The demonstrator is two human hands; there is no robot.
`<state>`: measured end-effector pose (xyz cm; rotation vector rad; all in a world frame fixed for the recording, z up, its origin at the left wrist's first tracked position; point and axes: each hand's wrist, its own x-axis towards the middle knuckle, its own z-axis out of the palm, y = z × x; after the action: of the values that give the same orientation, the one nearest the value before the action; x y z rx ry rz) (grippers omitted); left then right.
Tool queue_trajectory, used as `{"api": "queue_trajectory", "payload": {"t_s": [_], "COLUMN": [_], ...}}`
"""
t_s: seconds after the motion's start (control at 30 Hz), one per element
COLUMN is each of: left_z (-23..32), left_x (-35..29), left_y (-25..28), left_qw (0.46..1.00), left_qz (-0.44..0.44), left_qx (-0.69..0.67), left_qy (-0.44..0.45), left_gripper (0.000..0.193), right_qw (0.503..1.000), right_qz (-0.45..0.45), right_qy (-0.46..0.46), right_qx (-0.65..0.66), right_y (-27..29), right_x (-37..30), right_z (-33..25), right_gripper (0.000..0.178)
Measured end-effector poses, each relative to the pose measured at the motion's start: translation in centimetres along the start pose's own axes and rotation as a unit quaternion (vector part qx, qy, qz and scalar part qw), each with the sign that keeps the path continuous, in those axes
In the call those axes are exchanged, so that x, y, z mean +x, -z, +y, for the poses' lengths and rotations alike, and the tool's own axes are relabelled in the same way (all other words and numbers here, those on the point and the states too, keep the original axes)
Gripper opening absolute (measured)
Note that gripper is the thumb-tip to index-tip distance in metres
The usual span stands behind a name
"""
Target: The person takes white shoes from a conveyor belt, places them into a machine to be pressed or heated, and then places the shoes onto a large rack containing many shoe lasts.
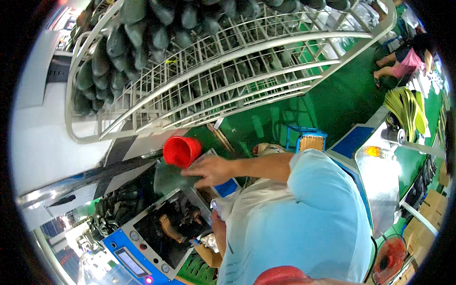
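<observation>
My right hand (209,172) reaches left with its fingers spread and nothing visible in them. It is just below and right of a red bucket (190,151); I cannot tell whether they touch. Low in front of my torso, my left hand (219,232) is partly hidden. Its fingers look curled by a whitish, crumpled item (222,207) whose kind does not show. Beside it lies the dark, open bed (154,219) of a machine, with a brown curved piece (171,230) inside. The machine's blue front panel (113,241) carries gauges, buttons and a lit screen.
A pale wire rack (209,61), loaded with dark shoe-shaped forms (135,38), spans the top. A blue-framed stool (308,138) stands on the green floor. At right are a metal-topped bench (377,183), yellow-green sheets (403,107) and a fan (389,259). Another person (411,57) is far right.
</observation>
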<state>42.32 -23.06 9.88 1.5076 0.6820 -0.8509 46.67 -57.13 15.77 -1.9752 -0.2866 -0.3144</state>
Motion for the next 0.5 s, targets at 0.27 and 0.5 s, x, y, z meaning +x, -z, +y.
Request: {"api": "queue_trajectory", "payload": {"t_s": [0.27, 0.5], "left_z": [3.9, 8.8], "left_x": [1.0, -2.5], "left_y": [-8.2, -16.3], "left_qw": [0.983, 0.95], "left_qz": [-0.033, -0.004], "left_qx": [0.177, 0.311], "left_qy": [-0.033, 0.02], "left_gripper": [0.052, 0.056], "right_qw": [0.818, 0.791], "right_qz": [0.44, 0.412], "right_qy": [-0.292, -0.374], "right_qx": [-0.227, -0.256], "right_y": [12.6, 18.7], "right_x": [-8.2, -10.3], "right_z": [3.2, 5.5], "right_gripper": [0.071, 0.07]}}
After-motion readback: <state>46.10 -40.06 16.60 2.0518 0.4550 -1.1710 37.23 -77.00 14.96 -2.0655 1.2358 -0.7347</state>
